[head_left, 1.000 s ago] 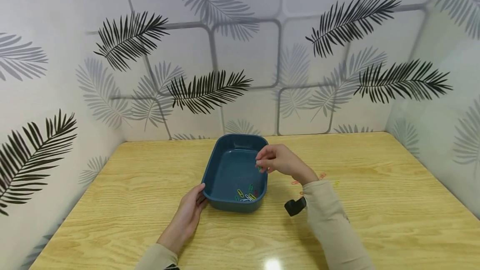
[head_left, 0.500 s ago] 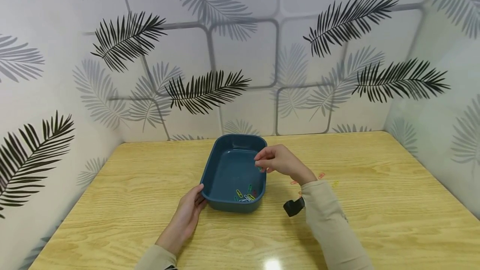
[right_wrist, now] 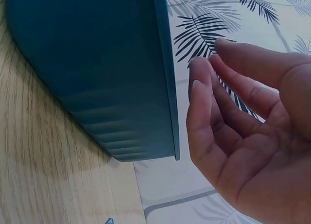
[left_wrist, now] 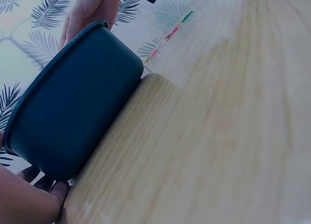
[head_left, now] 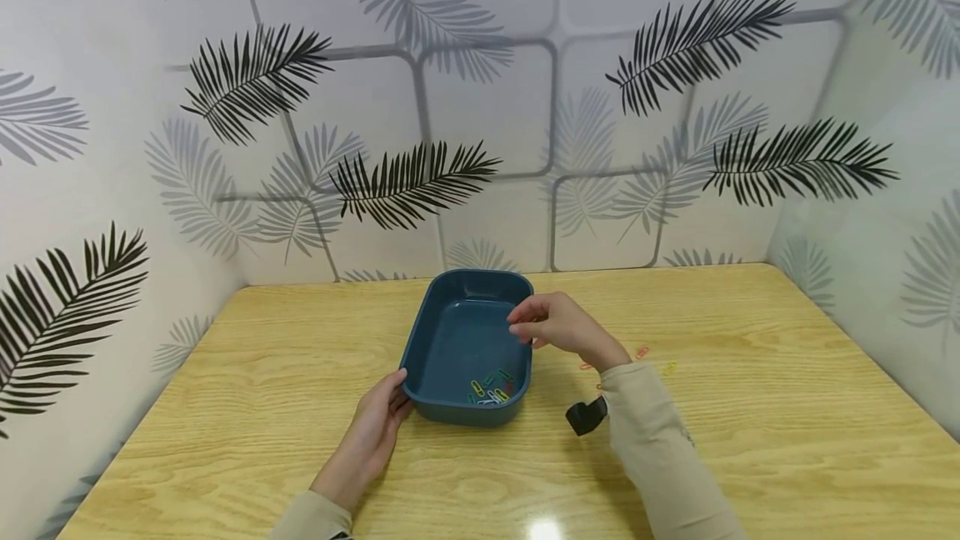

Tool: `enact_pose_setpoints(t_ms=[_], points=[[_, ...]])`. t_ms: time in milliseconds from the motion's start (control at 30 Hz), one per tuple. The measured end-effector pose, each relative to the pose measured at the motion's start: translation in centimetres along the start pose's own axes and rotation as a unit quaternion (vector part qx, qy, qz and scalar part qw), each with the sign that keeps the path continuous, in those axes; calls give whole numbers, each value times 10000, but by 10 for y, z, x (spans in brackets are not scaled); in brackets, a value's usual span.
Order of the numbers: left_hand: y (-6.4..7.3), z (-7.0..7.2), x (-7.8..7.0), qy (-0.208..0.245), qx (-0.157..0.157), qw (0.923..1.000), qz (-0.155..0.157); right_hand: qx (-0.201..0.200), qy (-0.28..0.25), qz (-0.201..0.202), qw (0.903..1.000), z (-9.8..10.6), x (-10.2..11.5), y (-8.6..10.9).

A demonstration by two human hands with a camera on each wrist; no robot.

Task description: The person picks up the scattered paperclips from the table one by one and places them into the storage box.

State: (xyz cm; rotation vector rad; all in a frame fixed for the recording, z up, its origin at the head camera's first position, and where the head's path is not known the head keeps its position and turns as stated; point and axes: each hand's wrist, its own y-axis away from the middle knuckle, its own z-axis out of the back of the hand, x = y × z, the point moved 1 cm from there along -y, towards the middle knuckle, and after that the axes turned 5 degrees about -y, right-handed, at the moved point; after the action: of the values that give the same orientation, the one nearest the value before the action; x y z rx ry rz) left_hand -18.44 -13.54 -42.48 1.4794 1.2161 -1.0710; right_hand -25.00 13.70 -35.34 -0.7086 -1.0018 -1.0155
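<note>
A dark blue plastic tray (head_left: 465,415) rests on the table in the head view, several coloured paper clips (head_left: 501,395) lying in its near end. At its near left corner, my left hand (head_left: 373,427) grips it, thumb on the rim and fingers along the outer wall. My right hand (head_left: 564,327) hovers at the tray's right rim, fingers loosely bent. In the right wrist view that hand (right_wrist: 252,122) has nothing between its thumb and fingertips, beside the tray's wall (right_wrist: 97,68).
On the wooden table (head_left: 247,407), a few loose clips lie right of the tray, among them a yellow paper clip (head_left: 670,368) and a red paper clip (head_left: 642,352); the right forearm partly covers that spot. A leaf-patterned wall (head_left: 495,107) stands behind the table.
My right hand has let go of a green paper clip, which now lies with the others in the tray. The left hand and the tray stay in place.
</note>
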Motion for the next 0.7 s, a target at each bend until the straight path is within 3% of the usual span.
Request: enact_pose_setpoints(t_ms=[367,700], points=[[0,0,1,4,-10,10000,-26,150,99,98,9998,3,-3,1],[0,0,0,-39,-61,10000,-53,48,209,251,9995,25,-9,12]])
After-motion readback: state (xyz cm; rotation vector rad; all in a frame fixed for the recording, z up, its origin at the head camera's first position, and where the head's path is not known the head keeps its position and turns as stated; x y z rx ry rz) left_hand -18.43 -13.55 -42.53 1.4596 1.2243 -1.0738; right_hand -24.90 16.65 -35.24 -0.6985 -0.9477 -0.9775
